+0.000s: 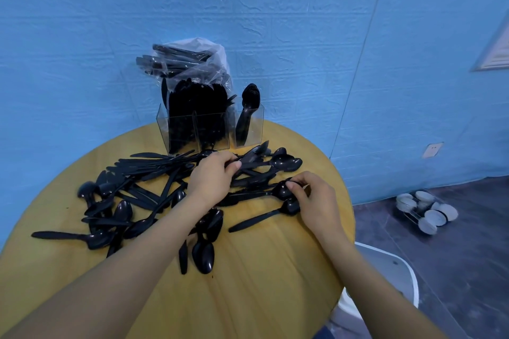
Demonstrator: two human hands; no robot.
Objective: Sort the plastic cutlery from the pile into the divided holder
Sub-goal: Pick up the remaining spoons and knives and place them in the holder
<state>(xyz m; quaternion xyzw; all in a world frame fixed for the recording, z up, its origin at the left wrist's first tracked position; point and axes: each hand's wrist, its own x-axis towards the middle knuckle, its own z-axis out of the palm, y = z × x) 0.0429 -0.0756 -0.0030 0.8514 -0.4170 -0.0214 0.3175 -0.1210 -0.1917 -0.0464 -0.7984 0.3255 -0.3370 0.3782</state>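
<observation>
Head view: black plastic cutlery pile (154, 187) spread on round yellow table (261, 270) before clear divided holder (209, 126) at far edge; left hand (213, 176) gripping several handles; right hand (314, 201) pinching a spoon (281, 192) bowl.

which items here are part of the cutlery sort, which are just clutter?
Job:
- pile of loose black plastic cutlery on the round yellow table
- clear divided acrylic holder
- left hand, gripping pieces
- right hand, pinching a black spoon

Clutter:
- clear plastic bag of black cutlery behind the holder
- white cups in a rack on the floor
- white chair
</observation>
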